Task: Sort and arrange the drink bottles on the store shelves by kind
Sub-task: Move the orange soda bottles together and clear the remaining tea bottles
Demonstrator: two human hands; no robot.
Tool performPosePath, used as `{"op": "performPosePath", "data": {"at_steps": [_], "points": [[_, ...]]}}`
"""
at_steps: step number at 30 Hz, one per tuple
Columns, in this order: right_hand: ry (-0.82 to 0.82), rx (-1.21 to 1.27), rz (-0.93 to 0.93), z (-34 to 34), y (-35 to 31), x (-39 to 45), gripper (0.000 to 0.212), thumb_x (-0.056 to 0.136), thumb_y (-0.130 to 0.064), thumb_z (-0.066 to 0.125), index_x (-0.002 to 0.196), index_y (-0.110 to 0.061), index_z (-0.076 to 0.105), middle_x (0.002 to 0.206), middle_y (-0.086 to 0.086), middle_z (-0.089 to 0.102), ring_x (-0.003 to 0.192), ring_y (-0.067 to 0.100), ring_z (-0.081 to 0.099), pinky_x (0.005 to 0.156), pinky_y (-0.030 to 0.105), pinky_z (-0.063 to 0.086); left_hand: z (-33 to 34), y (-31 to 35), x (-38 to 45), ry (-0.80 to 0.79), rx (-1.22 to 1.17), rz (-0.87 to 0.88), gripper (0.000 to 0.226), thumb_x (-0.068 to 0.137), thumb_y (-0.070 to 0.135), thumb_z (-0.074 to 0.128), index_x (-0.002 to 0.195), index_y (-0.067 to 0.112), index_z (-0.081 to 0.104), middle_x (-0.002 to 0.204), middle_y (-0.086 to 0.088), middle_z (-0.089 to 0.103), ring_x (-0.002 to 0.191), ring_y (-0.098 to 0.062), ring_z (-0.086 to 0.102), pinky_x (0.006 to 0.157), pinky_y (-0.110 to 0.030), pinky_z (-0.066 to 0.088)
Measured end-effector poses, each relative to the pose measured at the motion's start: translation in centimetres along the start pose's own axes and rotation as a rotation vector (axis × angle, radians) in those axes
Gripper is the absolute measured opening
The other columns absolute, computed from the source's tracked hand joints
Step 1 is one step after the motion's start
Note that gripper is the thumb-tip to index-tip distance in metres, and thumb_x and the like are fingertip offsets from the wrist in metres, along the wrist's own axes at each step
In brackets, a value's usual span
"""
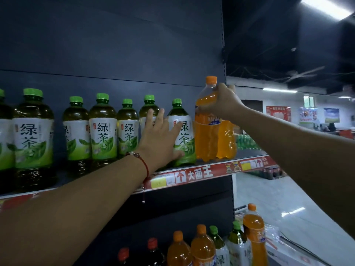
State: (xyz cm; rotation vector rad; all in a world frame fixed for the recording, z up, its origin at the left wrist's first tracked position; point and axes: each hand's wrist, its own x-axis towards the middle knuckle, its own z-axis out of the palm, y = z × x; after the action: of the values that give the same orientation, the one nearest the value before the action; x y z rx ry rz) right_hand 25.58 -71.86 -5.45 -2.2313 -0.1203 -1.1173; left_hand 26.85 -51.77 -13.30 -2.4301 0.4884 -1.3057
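Note:
Several green tea bottles (102, 127) with green caps stand in a row on the upper shelf (199, 174). My left hand (160, 136) lies with straight fingers against the rightmost green tea bottle (183, 131). Just right of it an orange soda bottle (208, 121) with an orange cap stands at the shelf's right end. My right hand (223, 101) grips it around the shoulder below the cap. A second orange bottle (227, 139) stands behind it, partly hidden.
Below, a lower level holds a mix of orange soda bottles (202, 246), green tea bottles (238, 244) and dark bottles with red caps (153, 252). The shelf's dark back panel (115, 45) rises behind. To the right lies an open aisle floor (288, 198) with stacked drinks far off.

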Motion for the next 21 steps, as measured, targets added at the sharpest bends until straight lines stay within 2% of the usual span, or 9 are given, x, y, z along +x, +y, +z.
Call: {"op": "performPosePath", "data": {"at_steps": [2, 4, 8, 10, 12, 14, 16, 18, 21], "points": [[0.024, 0.024, -0.120, -1.1, 0.0, -2.7, 0.088, 0.066, -0.043, 0.087, 0.137, -0.019, 0.041, 0.136, 0.005, 0.038, 0.110, 0.022, 0.051, 0.081, 0.035, 0.052, -0.6, 0.7, -0.9, 0.037, -0.125, -0.036, 0.092, 0.082, 0.076, 0.046, 0.153, 0.027, 0.017, 0.159, -0.013, 0.028, 0.150, -0.035, 0.009, 0.120, -0.058, 0.007], [0.045, -0.003, -0.244, -1.9, -0.2, -5.9, 0.084, 0.066, -0.043, 0.087, 0.134, -0.021, 0.042, 0.132, 0.000, 0.041, 0.109, 0.016, 0.048, 0.085, 0.034, 0.050, -1.6, 1.9, -2.1, 0.082, -0.302, -0.076, 0.090, 0.082, 0.074, 0.050, 0.153, 0.027, 0.019, 0.158, -0.008, 0.032, 0.149, -0.031, 0.018, 0.120, -0.051, 0.015], [0.031, -0.080, -0.376, -3.7, -1.2, -11.6, 0.089, 0.070, -0.046, 0.083, 0.141, -0.023, 0.035, 0.138, -0.004, 0.036, 0.110, 0.007, 0.037, 0.086, 0.028, 0.041, -4.2, 4.6, -4.5, 0.074, -0.920, -0.171, 0.092, 0.080, 0.067, 0.064, 0.153, 0.035, 0.019, 0.152, 0.006, 0.038, 0.137, -0.017, 0.039, 0.104, -0.038, 0.038], [0.012, -0.035, -0.366, -4.8, -1.5, -14.1, 0.092, 0.070, -0.047, 0.083, 0.143, -0.023, 0.034, 0.135, -0.006, 0.037, 0.110, 0.006, 0.039, 0.085, 0.024, 0.040, -5.5, 6.1, -5.8, 0.067, -1.319, -0.147, 0.080, 0.078, 0.057, 0.073, 0.144, 0.045, 0.031, 0.138, 0.016, 0.051, 0.126, -0.010, 0.051, 0.098, -0.036, 0.048], [-0.003, 0.048, -0.336, -5.7, -1.7, -16.5, 0.089, 0.068, -0.047, 0.084, 0.140, -0.025, 0.036, 0.126, -0.011, 0.039, 0.106, 0.004, 0.042, 0.081, 0.017, 0.040, -6.7, 7.7, -7.3, 0.056, -1.553, -0.151, 0.073, 0.075, 0.044, 0.081, 0.134, 0.047, 0.038, 0.125, 0.018, 0.059, 0.116, -0.005, 0.058, 0.094, -0.036, 0.052], [-0.007, 0.104, -0.274, -6.1, -1.6, -18.8, 0.083, 0.067, -0.051, 0.083, 0.134, -0.031, 0.037, 0.118, -0.016, 0.038, 0.102, 0.000, 0.042, 0.078, 0.014, 0.038, -7.5, 9.3, -9.0, 0.045, -1.670, -0.205, 0.080, 0.071, 0.040, 0.085, 0.135, 0.043, 0.038, 0.126, 0.017, 0.059, 0.116, -0.008, 0.058, 0.095, -0.038, 0.051], [-0.042, 0.183, -0.159, -6.2, -1.1, -21.0, 0.084, 0.066, -0.056, 0.079, 0.135, -0.035, 0.036, 0.119, -0.018, 0.039, 0.105, 0.000, 0.044, 0.081, 0.019, 0.042, -8.1, 10.5, -11.1, 0.032, -1.739, -0.265, 0.084, 0.068, 0.042, 0.086, 0.136, 0.043, 0.038, 0.125, 0.018, 0.059, 0.114, -0.007, 0.059, 0.093, -0.036, 0.052], [-0.102, 0.311, -0.059, -6.2, -0.4, -23.4, 0.080, 0.064, -0.062, 0.075, 0.132, -0.039, 0.040, 0.122, -0.018, 0.048, 0.106, 0.004, 0.054, 0.078, 0.019, 0.049, -8.5, 11.5, -13.5, -0.009, -1.803, -0.305, 0.086, 0.061, 0.048, 0.085, 0.134, 0.042, 0.041, 0.121, 0.018, 0.061, 0.108, -0.006, 0.062, 0.085, -0.030, 0.055], [-0.160, 0.545, 0.029, -5.7, 0.7, -27.4, 0.057, 0.069, -0.059, 0.068, 0.120, -0.041, 0.052, 0.107, -0.021, 0.065, 0.096, -0.001, 0.066, 0.069, 0.017, 0.056, -8.0, 13.2, -17.6, -0.074, -1.920, -0.423, 0.081, 0.054, 0.048, 0.084, 0.127, 0.039, 0.049, 0.111, 0.014, 0.068, 0.096, -0.002, 0.068, 0.071, -0.022, 0.057]]}}
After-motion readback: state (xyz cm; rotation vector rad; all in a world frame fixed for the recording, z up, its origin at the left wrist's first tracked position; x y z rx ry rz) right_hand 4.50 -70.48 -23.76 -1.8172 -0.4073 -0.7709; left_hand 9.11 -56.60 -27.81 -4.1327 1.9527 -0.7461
